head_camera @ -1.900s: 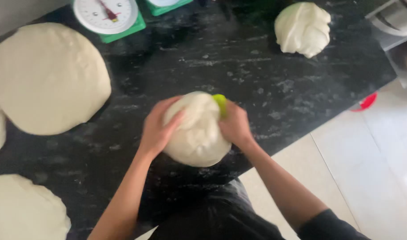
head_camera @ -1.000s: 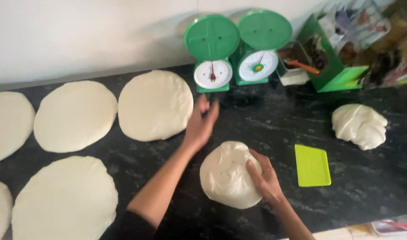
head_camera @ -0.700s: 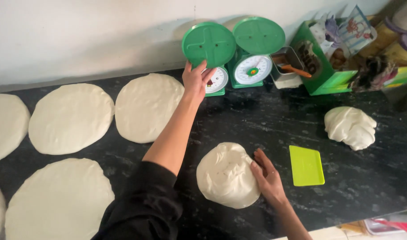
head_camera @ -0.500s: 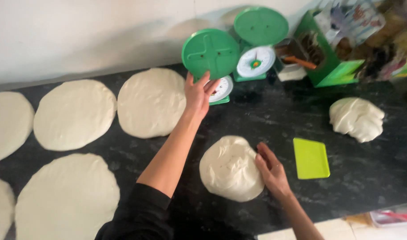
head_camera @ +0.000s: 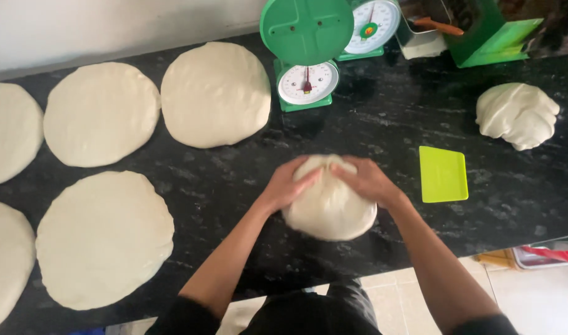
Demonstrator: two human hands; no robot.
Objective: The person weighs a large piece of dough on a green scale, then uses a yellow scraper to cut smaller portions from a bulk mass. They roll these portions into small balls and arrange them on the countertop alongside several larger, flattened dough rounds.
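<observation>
A round lump of pale dough (head_camera: 330, 208) sits on the black stone counter (head_camera: 371, 124) near its front edge. My left hand (head_camera: 290, 184) grips the lump's left side and my right hand (head_camera: 364, 180) grips its right side, fingers meeting over the top. A lime-green plastic scraper (head_camera: 443, 174) lies flat on the counter just right of my right hand. A green dial scale (head_camera: 306, 53) stands behind the dough.
Several flattened dough rounds (head_camera: 216, 93) lie across the left half of the counter. A second green scale (head_camera: 371, 28) and a green box (head_camera: 488, 31) stand at the back. A rough dough mass (head_camera: 516, 115) sits far right. Tiled floor (head_camera: 532, 298) lies below.
My left hand has come back from the green scale to the dough lump. Both hands now hold the lump, where before only the right rested on it.
</observation>
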